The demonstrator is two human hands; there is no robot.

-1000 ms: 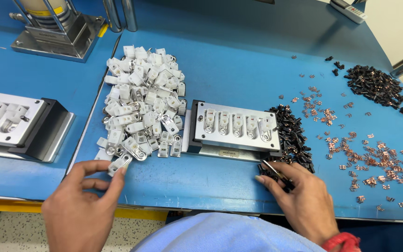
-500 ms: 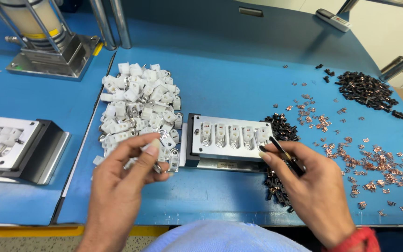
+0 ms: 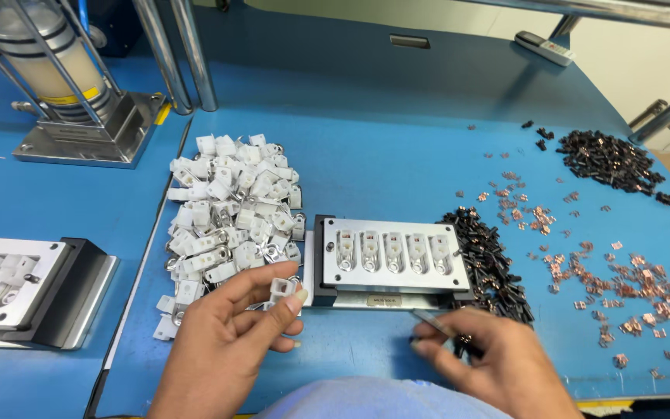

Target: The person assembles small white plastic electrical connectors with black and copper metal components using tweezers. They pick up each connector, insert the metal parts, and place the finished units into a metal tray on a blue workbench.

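Observation:
My left hand [image 3: 230, 341] pinches a small white plastic part [image 3: 281, 289] between thumb and fingers, just left of the metal fixture [image 3: 391, 260]. The fixture has a row of several pockets, each with a white part in it. My right hand [image 3: 490, 365] grips thin metal tweezers [image 3: 433, 323] just below the fixture's front right corner, beside a heap of small black parts [image 3: 490, 268]. A pile of white plastic parts [image 3: 230, 209] lies left of the fixture.
Loose copper clips [image 3: 614, 279] are scattered at the right, with a second black heap [image 3: 610, 161] at the far right. Another fixture [image 3: 25, 291] sits at the left edge. A press with a cylinder [image 3: 71, 93] stands at the back left.
My left hand lifted a white part from the pile's near edge and brought it toward the fixture. My right hand drew back toward me with the tweezers.

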